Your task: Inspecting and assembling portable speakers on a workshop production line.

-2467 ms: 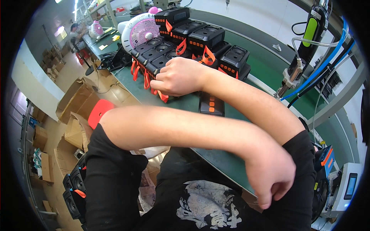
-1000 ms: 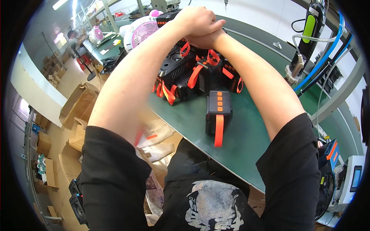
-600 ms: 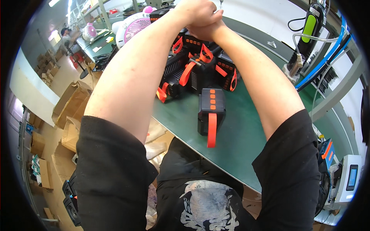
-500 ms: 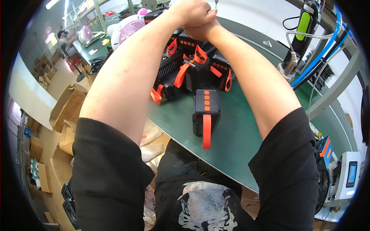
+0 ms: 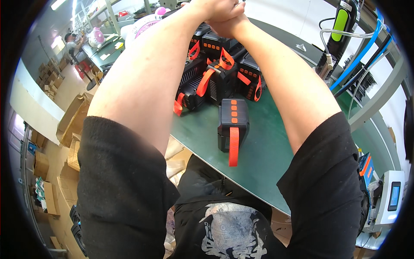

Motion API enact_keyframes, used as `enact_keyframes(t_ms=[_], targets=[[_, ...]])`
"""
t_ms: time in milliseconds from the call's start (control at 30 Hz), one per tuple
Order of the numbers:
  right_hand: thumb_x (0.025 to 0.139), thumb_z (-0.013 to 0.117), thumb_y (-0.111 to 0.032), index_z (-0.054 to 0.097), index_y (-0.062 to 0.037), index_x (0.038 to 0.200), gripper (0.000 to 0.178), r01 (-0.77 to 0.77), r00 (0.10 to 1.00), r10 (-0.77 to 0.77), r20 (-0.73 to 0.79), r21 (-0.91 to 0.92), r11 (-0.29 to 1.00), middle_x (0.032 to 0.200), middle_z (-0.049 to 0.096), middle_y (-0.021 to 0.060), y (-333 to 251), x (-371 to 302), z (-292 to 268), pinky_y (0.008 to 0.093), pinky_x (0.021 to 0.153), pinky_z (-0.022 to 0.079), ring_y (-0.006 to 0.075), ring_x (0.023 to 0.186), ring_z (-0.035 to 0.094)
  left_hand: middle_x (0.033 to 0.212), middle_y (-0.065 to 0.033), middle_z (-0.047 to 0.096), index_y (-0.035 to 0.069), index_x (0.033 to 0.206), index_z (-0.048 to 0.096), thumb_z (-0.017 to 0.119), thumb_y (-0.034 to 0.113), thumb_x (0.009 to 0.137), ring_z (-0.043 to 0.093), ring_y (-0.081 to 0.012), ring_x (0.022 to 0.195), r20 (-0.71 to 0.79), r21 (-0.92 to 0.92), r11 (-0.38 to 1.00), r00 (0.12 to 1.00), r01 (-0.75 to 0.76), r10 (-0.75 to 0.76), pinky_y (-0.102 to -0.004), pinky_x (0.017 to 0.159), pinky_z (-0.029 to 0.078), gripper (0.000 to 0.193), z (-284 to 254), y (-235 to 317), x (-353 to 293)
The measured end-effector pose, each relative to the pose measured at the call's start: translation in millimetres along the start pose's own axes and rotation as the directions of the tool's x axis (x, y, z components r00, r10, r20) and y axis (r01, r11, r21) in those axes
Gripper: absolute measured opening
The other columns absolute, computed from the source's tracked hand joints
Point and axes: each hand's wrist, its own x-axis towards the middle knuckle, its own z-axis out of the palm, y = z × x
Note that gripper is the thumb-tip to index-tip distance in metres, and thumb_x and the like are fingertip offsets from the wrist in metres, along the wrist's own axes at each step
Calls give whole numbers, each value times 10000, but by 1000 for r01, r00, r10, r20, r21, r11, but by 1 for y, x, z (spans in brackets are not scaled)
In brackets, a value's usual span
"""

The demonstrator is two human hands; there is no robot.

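Both my arms stretch far forward, and my hands meet at the top edge of the view. My left hand (image 5: 219, 9) lies over the right with its fingers curled closed. Just under it, my right hand (image 5: 227, 26) is closed too, its fingers mostly covered. Whatever they grip is hidden. Below them stands a cluster of black box-shaped portable speakers (image 5: 222, 80) with orange buttons and orange straps. Closer to me, one black speaker (image 5: 233, 114) stands apart on the green table (image 5: 267, 168), its orange strap hanging toward me.
A white and pink fan (image 5: 144, 28) stands behind my left forearm. At right are a black and green cylindrical tool (image 5: 340, 26), blue hoses (image 5: 355, 71) and a white device with a screen (image 5: 391, 196). Cardboard boxes (image 5: 71, 121) lie at left; a person (image 5: 73, 45) sits far off.
My joined hands stay together and have shifted slightly. The view has moved a little, so the speakers sit slightly further right. A thin metal tip above my hands is out of view now.
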Motion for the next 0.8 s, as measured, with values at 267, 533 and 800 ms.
enact_keyframes(t_ms=[267, 533, 800], targets=[[950, 397, -250, 594, -85, 1124, 311, -7, 968, 22, 249, -63, 998, 1260, 557, 67, 4, -5, -26, 445, 1051, 357, 226, 1148, 504, 642, -155, 632, 52, 692, 673, 490, 349, 851, 615, -310, 587, 2, -4, 1000, 1000, -2, 2, -399, 573, 508, 383, -1, -1, 7], [921, 462, -334, 589, -109, 1136, 336, -57, 969, 50, 243, 24, 998, 1237, 547, 59, 8, -5, -27, 450, 1042, 321, 242, 1146, 483, 632, -155, 627, 51, 681, 663, 494, 327, 847, 608, -307, 573, -5, -13, 1000, 1000, -4, 4, -398, 562, 504, 364, -4, -1, 13], [893, 492, -308, 594, -104, 1094, 304, -63, 974, 53, 219, 41, 997, 1146, 560, 62, 11, -7, -23, 438, 965, 350, 241, 1067, 506, 623, -155, 621, 50, 671, 654, 498, 305, 843, 601, -305, 559, -9, -26, 1000, 1000, 2, -2, -397, 550, 500, 345, -2, -1, 18]])
